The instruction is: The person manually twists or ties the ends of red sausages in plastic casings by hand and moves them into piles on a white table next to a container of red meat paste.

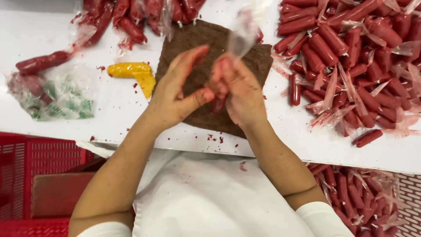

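Note:
My right hand (239,90) grips a small red sausage (218,105) that points down, with its clear plastic casing (241,33) pulled up above the fingers. My left hand (175,92) is next to it, fingers spread and the thumb touching the right hand near the sausage. Both hands hover over a brown scouring pad (197,39) lying on the white table (35,35). Red stains mark my fingers.
A large heap of red sausages in clear wrappers (351,57) covers the table's right side, more lie at the top (131,17). A yellow cloth (133,72) and a bag of green-white packets (57,98) sit left. Red crates (30,158) and a crate of sausages (364,197) stand below.

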